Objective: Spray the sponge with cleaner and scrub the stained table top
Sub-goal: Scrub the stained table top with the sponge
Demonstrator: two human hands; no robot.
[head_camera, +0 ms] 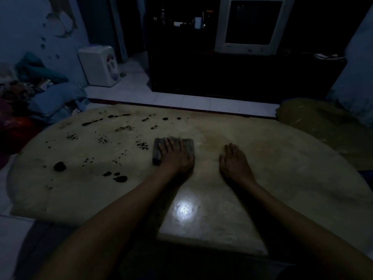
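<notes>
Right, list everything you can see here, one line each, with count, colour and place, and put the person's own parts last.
table top: one, pale tan, foreground, wide.
stains: many, black, on the table's left half and far left edge.
sponge: one, grey, mid-table under the left hand.
monitor: one, off-white, on the cabinet, far right.
cabinet: one, black, behind the table.
appliance: one, white, on the floor, far left.
clothes pile: one, blue and mixed, left.
bag: one, olive, right of the table.
left hand: pressing flat on the sponge.
right hand: flat on the table, holding nothing.
</notes>
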